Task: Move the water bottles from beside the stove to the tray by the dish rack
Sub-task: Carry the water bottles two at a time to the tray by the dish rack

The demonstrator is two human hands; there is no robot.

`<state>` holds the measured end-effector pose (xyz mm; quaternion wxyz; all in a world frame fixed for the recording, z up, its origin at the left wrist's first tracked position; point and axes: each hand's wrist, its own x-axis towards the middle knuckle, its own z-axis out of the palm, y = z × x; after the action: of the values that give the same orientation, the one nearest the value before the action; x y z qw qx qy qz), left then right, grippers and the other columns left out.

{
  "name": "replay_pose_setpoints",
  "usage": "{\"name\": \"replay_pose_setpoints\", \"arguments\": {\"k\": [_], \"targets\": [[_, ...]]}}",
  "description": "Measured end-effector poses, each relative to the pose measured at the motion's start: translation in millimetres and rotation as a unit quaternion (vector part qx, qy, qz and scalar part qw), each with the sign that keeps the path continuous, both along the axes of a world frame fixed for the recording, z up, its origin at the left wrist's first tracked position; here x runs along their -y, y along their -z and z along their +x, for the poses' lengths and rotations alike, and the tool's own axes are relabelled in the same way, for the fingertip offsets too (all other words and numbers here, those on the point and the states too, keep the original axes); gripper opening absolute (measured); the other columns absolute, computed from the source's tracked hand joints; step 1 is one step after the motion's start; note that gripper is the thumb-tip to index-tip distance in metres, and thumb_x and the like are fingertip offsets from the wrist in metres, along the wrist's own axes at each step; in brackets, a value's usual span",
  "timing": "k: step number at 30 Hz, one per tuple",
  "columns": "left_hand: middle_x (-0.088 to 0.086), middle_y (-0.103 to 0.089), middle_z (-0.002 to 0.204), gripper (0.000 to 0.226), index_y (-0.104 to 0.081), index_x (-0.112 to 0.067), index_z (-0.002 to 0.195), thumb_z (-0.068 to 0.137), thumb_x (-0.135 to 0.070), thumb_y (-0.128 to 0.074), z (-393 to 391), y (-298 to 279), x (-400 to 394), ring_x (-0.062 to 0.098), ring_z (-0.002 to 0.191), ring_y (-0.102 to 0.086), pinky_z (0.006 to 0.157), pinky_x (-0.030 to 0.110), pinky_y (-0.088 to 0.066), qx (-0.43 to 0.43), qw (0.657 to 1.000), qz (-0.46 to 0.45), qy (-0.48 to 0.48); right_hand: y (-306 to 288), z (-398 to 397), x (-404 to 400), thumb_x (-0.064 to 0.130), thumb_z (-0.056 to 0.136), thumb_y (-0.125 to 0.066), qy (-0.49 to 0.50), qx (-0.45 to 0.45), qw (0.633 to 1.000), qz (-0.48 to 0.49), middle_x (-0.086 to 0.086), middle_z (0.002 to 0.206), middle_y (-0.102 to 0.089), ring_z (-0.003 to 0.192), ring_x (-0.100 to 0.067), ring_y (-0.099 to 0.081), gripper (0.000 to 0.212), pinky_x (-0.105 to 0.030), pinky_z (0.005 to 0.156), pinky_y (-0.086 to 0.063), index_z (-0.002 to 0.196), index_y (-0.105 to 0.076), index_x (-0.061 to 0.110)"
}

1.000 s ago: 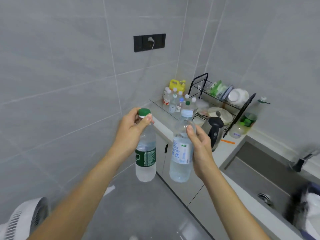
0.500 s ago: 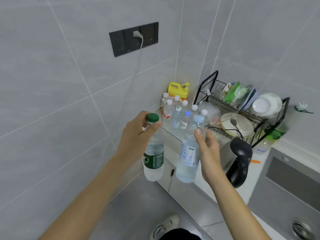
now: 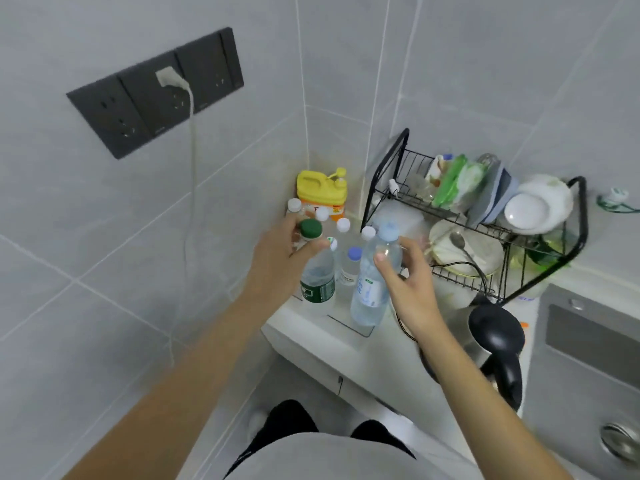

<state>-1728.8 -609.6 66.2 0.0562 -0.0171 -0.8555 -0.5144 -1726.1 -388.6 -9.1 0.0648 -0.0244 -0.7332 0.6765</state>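
Two hands grip bottles over the tray's (image 3: 349, 329) near edge: left hand (image 3: 277, 261) green-capped bottle (image 3: 317, 271), right hand (image 3: 412, 285) blue-capped bottle (image 3: 369, 289); dish rack (image 3: 491, 216) beyond right.

Both hands (image 3: 277, 261) fwd, fingers (image 3: 381, 262) curled.

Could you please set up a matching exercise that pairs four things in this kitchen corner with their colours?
Things:
1. cap of the bottle in the left hand
2. cap of the bottle in the right hand
3. jug in the corner
4. kettle handle

Colours:
A. yellow
B. black
C. dark green
D. pale blue

Pairs: 1-C, 2-D, 3-A, 4-B
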Motion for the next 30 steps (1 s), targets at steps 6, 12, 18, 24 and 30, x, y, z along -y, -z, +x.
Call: {"name": "replay_pose_setpoints", "arguments": {"k": [6,12,18,24,30], "targets": [[-0.006,-0.073,0.096,0.033,-0.062,-0.028,0.1,0.082,-0.051,-0.075,-55,46,4,0.021,0.097,-0.071,0.087,0.053,-0.057,0.007,0.995,-0.019,0.096,28,-1,15,0.021,0.097,-0.075,0.048,0.021,0.997,0.056,0.013,0.116,-0.07,0.105,-0.006,-0.067,0.035,-0.033,0.089,-0.057,0.127,-0.057,0.022],[-0.01,-0.071,0.088,0.03,-0.063,-0.024,0.093,0.081,-0.037,-0.087,-83,88,6,0.013,0.092,-0.07,0.081,0.046,-0.058,0.01,0.981,-0.068,0.183,57,8,39,0.036,0.092,-0.078,0.089,0.09,0.98,0.152,0.016,0.108,-0.068,0.098,-0.009,-0.064,0.037,-0.043,0.091,-0.055,0.12,-0.055,0.026],[-0.001,-0.074,0.092,0.036,-0.066,-0.02,0.092,0.075,-0.038,-0.092,-95,121,4,0.022,0.089,-0.069,0.076,0.044,-0.057,0.042,0.963,-0.15,0.222,77,14,52,0.048,0.088,-0.078,0.113,0.147,0.944,0.274,0.016,0.109,-0.064,0.099,-0.011,-0.061,0.047,-0.036,0.082,-0.051,0.116,-0.049,0.024],[-0.002,-0.073,0.087,0.033,-0.067,-0.019,0.086,0.076,-0.039,-0.091,-104,136,-3,0.024,0.082,-0.068,0.069,0.042,-0.056,0.037,0.951,-0.19,0.24,88,16,58,0.054,0.085,-0.075,0.141,0.157,0.915,0.344,0.003,0.096,-0.072,0.087,-0.03,-0.065,0.046,-0.045,0.071,-0.055,0.11,-0.046,0.028],[-0.002,-0.07,0.086,0.029,-0.066,-0.018,0.087,0.08,-0.034,-0.089,-102,144,-8,0.021,0.081,-0.066,0.073,0.045,-0.057,0.029,0.955,-0.132,0.263,95,12,51,0.057,0.083,-0.075,0.132,0.136,0.892,0.411,0.002,0.096,-0.064,0.091,-0.025,-0.053,0.049,-0.045,0.074,-0.052,0.111,-0.054,0.023]]}}
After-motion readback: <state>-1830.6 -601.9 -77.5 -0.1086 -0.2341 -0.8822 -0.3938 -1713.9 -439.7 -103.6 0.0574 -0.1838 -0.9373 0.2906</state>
